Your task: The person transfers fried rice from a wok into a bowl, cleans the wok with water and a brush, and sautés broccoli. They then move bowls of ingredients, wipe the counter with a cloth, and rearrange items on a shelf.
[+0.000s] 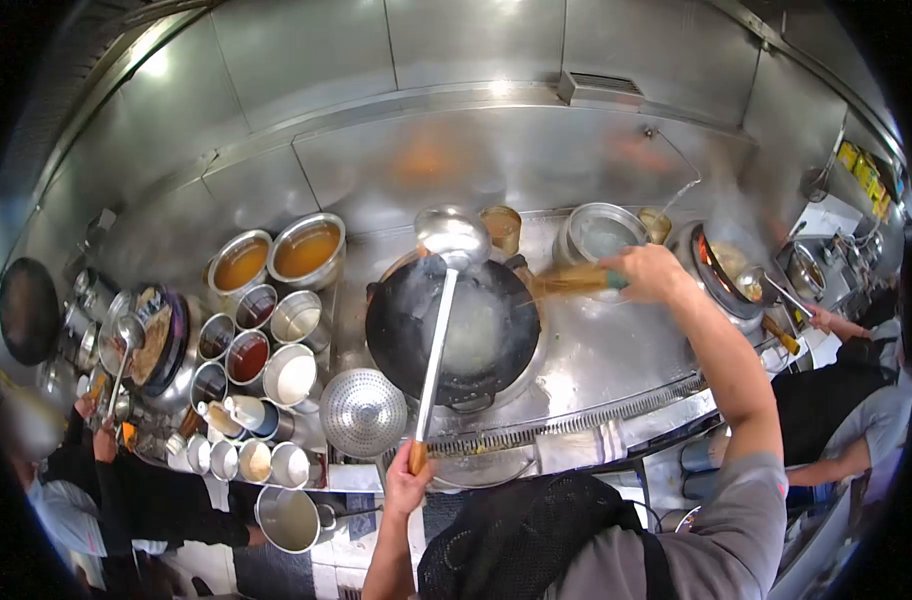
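Note:
My left hand point(409, 486) is closed around the wooden grip of a long metal ladle point(439, 345), whose bowl is raised toward the back edge of the wok. My right hand point(647, 274) grips a bamboo wok brush point(568, 281) with a green band. Its bristle end points left and reaches the right rim of the dark wok point(388, 335). Cloudy liquid and steam show inside the wok, which sits on the burner in front of me. A round perforated strainer point(364, 413) lies just left of the wok.
Left of the wok stand several metal pots of sauces and seasonings point(248, 357) and two bowls of amber liquid point(306, 250). A metal pot point(604, 235) is behind the brush. Co-workers point(846, 400) cook on both sides. A folded towel point(581, 447) lies on the front edge.

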Motion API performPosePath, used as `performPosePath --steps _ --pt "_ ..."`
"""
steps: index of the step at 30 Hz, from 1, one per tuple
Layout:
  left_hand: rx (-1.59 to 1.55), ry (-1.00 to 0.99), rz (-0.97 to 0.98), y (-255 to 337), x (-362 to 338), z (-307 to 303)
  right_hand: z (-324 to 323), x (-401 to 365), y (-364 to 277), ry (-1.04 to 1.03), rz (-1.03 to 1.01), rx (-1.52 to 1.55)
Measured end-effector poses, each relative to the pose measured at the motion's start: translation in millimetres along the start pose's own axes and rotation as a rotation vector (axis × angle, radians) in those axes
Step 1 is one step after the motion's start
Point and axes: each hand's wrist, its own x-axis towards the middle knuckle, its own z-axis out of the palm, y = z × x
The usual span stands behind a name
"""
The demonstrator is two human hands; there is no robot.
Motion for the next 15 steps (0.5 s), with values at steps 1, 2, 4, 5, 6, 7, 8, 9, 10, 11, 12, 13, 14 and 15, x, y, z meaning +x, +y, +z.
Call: performPosePath --steps 1,2,4,5,6,7,8,9,10,11,12,13,14,15 --pt "-0.004 0.017 -0.004 1 -5 1 6 -2 10 0.081 0.074 0.054" --pt "0.167 0.063 0.035 5 -8 2 7 -7 22 0.289 0.082 0.183" --pt "0.356 0.181 0.071 4 -15 11 -17 -13 30 0.533 0.142 0.378" --pt "0.364 0.187 0.064 3 -20 16 -26 -12 28 0.654 0.181 0.466" --pt "0.428 0.188 0.044 15 -26 24 -27 -4 25 0.651 0.185 0.483" --pt "0.495 0.185 0.023 24 -31 30 -28 6 22 0.847 0.184 0.597" --pt "0.559 0.205 0.103 22 -34 32 -26 11 21 1.040 0.186 0.707" --pt "0.571 0.200 0.092 31 -36 36 -17 15 24 1.032 0.195 0.719" --pt "0.661 0.200 0.147 44 -35 43 -5 21 27 0.801 0.029 0.561" --pt "0.746 0.201 0.200 51 -38 49 3 27 31 0.567 -0.137 0.399" --pt "0.684 0.218 0.257 47 -39 52 6 32 38 0.562 -0.141 0.403" --pt "0.689 0.218 0.255 46 -43 55 7 37 46 0.247 -0.135 0.128" --pt "0.732 0.206 0.236 45 -46 58 11 38 52 -0.068 -0.124 -0.144" --pt "0.773 0.194 0.218 47 -48 60 10 27 56 -0.066 -0.122 -0.139"
